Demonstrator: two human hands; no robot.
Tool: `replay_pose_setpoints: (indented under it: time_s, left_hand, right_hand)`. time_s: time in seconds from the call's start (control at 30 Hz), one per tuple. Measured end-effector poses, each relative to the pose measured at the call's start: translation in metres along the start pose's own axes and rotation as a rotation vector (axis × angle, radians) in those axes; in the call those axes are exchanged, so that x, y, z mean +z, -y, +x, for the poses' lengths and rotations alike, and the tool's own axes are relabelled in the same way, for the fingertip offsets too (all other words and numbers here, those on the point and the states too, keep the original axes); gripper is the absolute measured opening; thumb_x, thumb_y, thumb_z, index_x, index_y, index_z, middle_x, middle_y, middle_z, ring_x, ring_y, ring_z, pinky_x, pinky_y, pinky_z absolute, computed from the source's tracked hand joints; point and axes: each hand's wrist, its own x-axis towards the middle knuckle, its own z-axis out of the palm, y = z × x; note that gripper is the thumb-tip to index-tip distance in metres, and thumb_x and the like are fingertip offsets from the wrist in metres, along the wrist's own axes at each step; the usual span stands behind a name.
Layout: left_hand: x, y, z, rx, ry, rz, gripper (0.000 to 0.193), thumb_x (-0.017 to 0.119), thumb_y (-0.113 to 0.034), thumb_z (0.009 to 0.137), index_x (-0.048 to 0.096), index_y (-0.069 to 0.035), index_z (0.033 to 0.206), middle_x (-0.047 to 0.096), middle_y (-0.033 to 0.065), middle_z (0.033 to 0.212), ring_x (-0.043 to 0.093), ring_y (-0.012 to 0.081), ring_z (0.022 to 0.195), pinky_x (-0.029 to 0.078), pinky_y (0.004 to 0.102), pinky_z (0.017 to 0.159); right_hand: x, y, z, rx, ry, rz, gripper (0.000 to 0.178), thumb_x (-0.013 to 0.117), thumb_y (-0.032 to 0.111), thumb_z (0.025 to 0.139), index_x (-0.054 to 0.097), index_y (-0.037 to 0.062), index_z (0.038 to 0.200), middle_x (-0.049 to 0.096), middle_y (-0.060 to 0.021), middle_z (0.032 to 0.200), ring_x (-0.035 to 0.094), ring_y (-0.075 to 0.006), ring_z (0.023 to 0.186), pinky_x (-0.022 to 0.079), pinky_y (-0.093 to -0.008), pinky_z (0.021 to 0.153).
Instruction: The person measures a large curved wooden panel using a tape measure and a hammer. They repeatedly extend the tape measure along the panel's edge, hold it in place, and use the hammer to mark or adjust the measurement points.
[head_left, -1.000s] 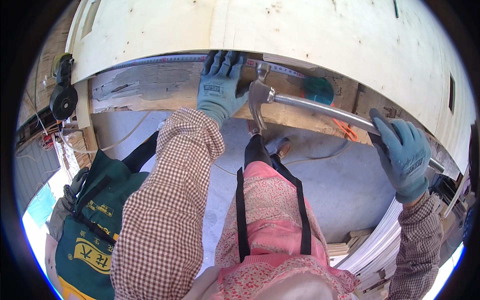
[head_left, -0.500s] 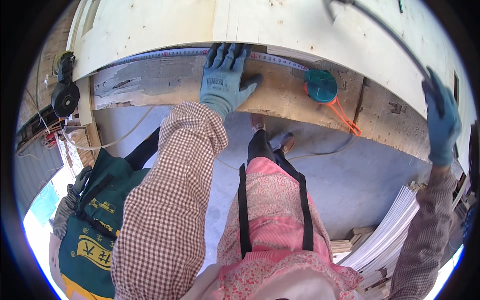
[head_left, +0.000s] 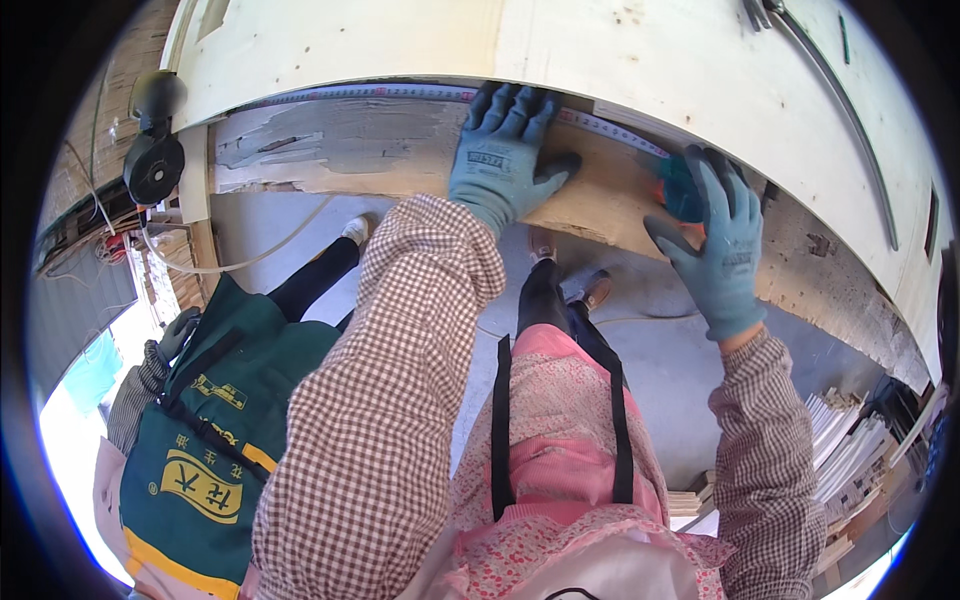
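Observation:
My left hand, in a blue knit glove with dark fingertips, lies flat over a measuring tape blade. Its fingers reach the edge of a pale plywood panel, with the thumb held apart. The blade runs along a worn wooden beam below that edge. Over the teal and orange tape measure case, at the blade's right end, is my gloved right hand. Its fingers are stretched and the thumb is spread, with the case partly hidden; I cannot tell how firmly they touch it.
On the panel's right lies a long, thin dark tool with a wider head. A black round device sits at the left. Another person in a dark green apron stands at my left. Stacked pale strips are at lower right.
My right hand has let go of the long dark tool, now lying on the panel, and moved left to the tape measure case. My left hand stays on the blade; the view has shifted.

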Motion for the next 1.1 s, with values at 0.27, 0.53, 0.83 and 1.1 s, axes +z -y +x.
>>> replay_pose_setpoints:
  time_s: [0.27, 0.53, 0.83, 1.1]
  left_hand:
    - [-0.001, 0.002, -0.001, 0.008, -0.065, -0.024, 0.070, 0.054, -0.053, 0.076, 0.044, -0.006, 0.127, 0.042, 0.0168, 0.131, 0.034, 0.0317, 0.125, 0.019, 0.0436, 0.108]
    - [0.001, 0.003, 0.000, 0.006, -0.088, -0.026, 0.071, 0.054, -0.053, 0.075, 0.042, -0.006, 0.128, 0.042, 0.0171, 0.131, 0.034, 0.0323, 0.125, 0.019, 0.0428, 0.108]
    - [-0.002, 0.001, -0.003, -0.017, -0.055, -0.034, 0.073, 0.055, -0.052, 0.074, 0.040, -0.007, 0.130, 0.038, 0.0163, 0.135, 0.031, 0.0321, 0.126, 0.016, 0.0433, 0.109]
    - [-0.003, -0.004, -0.004, -0.014, -0.093, -0.213, 0.071, 0.058, -0.050, 0.071, 0.046, -0.003, 0.124, 0.042, 0.0184, 0.129, 0.033, 0.0351, 0.124, 0.018, 0.0455, 0.108]
  right_hand:
    - [0.037, -0.012, 0.016, 0.051, 0.013, -0.191, 0.055, 0.067, 0.036, 0.070, 0.049, 0.0252, 0.121, 0.049, -0.0057, 0.115, 0.048, -0.0300, 0.102, 0.044, -0.0425, 0.080]
    - [-0.010, -0.066, -0.001, 0.179, 0.121, -0.285, 0.041, 0.061, 0.029, 0.075, 0.057, 0.0248, 0.116, 0.055, -0.0088, 0.107, 0.059, -0.0267, 0.088, 0.051, -0.0375, 0.071]
    - [-0.003, -0.069, 0.004, 0.219, 0.172, -0.317, 0.039, 0.059, 0.033, 0.077, 0.057, 0.0272, 0.116, 0.056, -0.0091, 0.106, 0.059, -0.0270, 0.085, 0.051, -0.0376, 0.070]
    - [-0.003, -0.086, -0.003, 0.102, 0.134, -0.254, 0.038, 0.057, 0.024, 0.081, 0.055, 0.0152, 0.118, 0.057, -0.0177, 0.101, 0.060, -0.0330, 0.081, 0.048, -0.0414, 0.070]
